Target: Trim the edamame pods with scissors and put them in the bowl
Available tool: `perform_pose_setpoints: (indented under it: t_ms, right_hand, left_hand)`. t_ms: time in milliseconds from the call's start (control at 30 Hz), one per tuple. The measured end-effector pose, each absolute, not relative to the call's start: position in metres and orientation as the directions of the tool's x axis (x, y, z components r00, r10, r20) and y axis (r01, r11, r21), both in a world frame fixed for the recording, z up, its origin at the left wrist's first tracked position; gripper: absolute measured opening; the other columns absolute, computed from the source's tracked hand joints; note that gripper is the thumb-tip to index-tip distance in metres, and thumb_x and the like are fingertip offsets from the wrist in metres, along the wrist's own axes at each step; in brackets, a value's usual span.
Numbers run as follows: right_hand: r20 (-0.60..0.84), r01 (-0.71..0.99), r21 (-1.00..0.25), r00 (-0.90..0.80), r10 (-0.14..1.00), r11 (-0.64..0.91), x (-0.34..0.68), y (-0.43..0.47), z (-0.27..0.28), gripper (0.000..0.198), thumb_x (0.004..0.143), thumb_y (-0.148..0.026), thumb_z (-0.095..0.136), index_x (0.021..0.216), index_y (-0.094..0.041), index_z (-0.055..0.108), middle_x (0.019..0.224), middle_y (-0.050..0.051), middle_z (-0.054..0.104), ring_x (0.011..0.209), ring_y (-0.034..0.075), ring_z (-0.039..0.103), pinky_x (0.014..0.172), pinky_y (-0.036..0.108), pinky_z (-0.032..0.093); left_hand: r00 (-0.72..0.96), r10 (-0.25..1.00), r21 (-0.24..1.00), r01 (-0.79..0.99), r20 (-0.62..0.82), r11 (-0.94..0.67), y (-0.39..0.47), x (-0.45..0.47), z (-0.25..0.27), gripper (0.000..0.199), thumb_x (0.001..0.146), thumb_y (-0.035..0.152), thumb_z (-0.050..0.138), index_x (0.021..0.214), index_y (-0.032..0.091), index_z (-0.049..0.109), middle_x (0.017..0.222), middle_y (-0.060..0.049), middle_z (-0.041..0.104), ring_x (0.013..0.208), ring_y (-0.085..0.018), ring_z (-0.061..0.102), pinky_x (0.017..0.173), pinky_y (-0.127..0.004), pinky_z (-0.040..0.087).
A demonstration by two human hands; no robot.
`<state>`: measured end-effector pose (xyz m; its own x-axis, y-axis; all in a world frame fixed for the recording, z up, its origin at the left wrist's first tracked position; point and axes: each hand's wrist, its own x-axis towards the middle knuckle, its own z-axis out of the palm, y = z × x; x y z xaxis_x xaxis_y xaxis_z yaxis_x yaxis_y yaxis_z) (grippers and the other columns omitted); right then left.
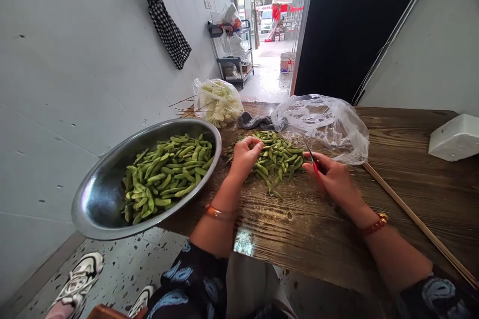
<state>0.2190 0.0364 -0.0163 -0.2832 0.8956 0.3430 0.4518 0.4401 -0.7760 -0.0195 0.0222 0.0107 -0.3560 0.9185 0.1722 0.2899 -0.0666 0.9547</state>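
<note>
My left hand (246, 155) is closed in a pinch at the left side of a heap of green edamame pods (279, 157); a pod seems to be at its fingertips, partly hidden by the fingers. On the heap's right side, my right hand (334, 179) grips red-handled scissors (316, 168), their blades pointing up and away from me. To my left, a large oval steel basin (98, 194) holds many more edamame pods (168, 172) and juts over the table's near edge.
Cauliflower in a clear bag (219, 102), a dark grey cloth (256, 120) and a crumpled plastic bag (325, 122) lie beyond the heap. Long thin sticks (415, 219) cross the wooden table (288, 229) at right, below a white box (454, 137). A trolley (234, 55) stands by the doorway.
</note>
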Motion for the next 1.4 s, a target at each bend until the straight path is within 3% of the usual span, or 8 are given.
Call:
perform_pose_setpoints:
  t_ms: [133,300,533,667,833,1000,1200,1400]
  right_hand:
    - [0.362,0.462,-0.757,-0.291,0.886,0.462,0.219,0.037,-0.018,0.050,0.081,-0.054,0.059,0.111,-0.015,0.069,0.061,-0.001,0.057,0.054,0.012,0.048,0.053,0.024,0.038]
    - [0.369,0.458,-0.752,-0.301,0.879,0.473,0.218,0.036,-0.018,0.050,0.082,-0.054,0.058,0.112,-0.015,0.068,0.059,-0.002,0.054,0.053,0.012,0.045,0.052,0.023,0.036]
    - [0.374,0.450,-0.756,-0.298,0.878,0.475,0.217,0.034,-0.016,0.051,0.081,-0.054,0.058,0.111,-0.014,0.069,0.058,-0.002,0.052,0.052,0.012,0.044,0.052,0.024,0.036]
    - [0.380,0.449,-0.754,-0.297,0.876,0.479,0.217,0.034,-0.014,0.050,0.082,-0.053,0.058,0.112,-0.014,0.068,0.058,-0.002,0.053,0.053,0.012,0.046,0.052,0.023,0.037]
    - [0.388,0.451,-0.746,-0.302,0.871,0.489,0.217,0.033,-0.015,0.050,0.082,-0.053,0.059,0.112,-0.014,0.069,0.062,-0.001,0.059,0.055,0.013,0.049,0.053,0.024,0.039]
    - [0.370,0.474,-0.733,-0.323,0.871,0.488,0.216,0.032,-0.015,0.050,0.081,-0.053,0.059,0.111,-0.015,0.069,0.063,0.000,0.060,0.055,0.013,0.050,0.053,0.024,0.040]
    - [0.369,0.493,-0.715,-0.336,0.866,0.496,0.215,0.032,-0.014,0.050,0.082,-0.053,0.058,0.112,-0.014,0.069,0.064,0.000,0.061,0.055,0.013,0.051,0.055,0.024,0.041]
    - [0.385,0.507,-0.694,-0.339,0.858,0.512,0.214,0.032,-0.016,0.048,0.083,-0.051,0.058,0.111,-0.014,0.069,0.067,0.002,0.064,0.056,0.013,0.052,0.056,0.025,0.043]
  left_hand:
    - [-0.145,0.954,0.624,0.780,0.263,-0.053,0.020,-0.016,0.003,0.019,0.070,0.015,0.062,0.088,0.016,0.067,0.067,0.000,0.053,0.063,-0.013,0.046,0.061,-0.025,0.036]
    - [-0.074,0.962,0.493,0.867,0.262,-0.067,0.025,-0.016,-0.010,0.033,0.071,0.005,0.054,0.096,0.020,0.069,0.079,-0.003,0.056,0.072,-0.016,0.052,0.069,-0.027,0.041]
    - [-0.247,0.886,0.803,0.562,0.391,-0.198,0.037,-0.019,-0.013,0.009,0.072,0.013,0.064,0.077,0.016,0.071,0.074,-0.003,0.058,0.068,-0.013,0.051,0.065,-0.024,0.039]
    - [-0.274,0.944,0.983,0.039,0.184,-0.181,0.027,-0.014,0.000,0.017,0.075,0.029,0.066,0.082,0.014,0.066,0.066,-0.001,0.059,0.052,-0.007,0.044,0.046,-0.019,0.028]
    - [-0.085,0.995,0.945,-0.318,0.054,-0.079,0.019,-0.001,0.008,0.029,0.075,0.039,0.067,0.081,0.016,0.051,0.077,-0.005,0.068,0.045,-0.005,0.046,0.037,-0.016,0.018]
    - [0.045,0.999,0.931,-0.365,-0.004,0.020,0.018,0.009,0.003,0.032,0.073,0.035,0.072,0.091,0.012,0.057,0.071,-0.003,0.066,0.043,-0.003,0.045,0.036,-0.015,0.021]
    - [0.111,0.992,0.911,-0.400,-0.060,0.100,0.015,0.016,-0.001,0.037,0.065,0.024,0.078,0.096,0.009,0.066,0.077,-0.004,0.065,0.057,-0.006,0.055,0.049,-0.017,0.041]
    - [0.087,0.995,0.968,-0.240,-0.049,0.069,0.012,0.019,0.002,0.035,0.066,0.034,0.077,0.088,0.009,0.068,0.056,0.002,0.055,0.043,-0.003,0.042,0.039,-0.016,0.025]
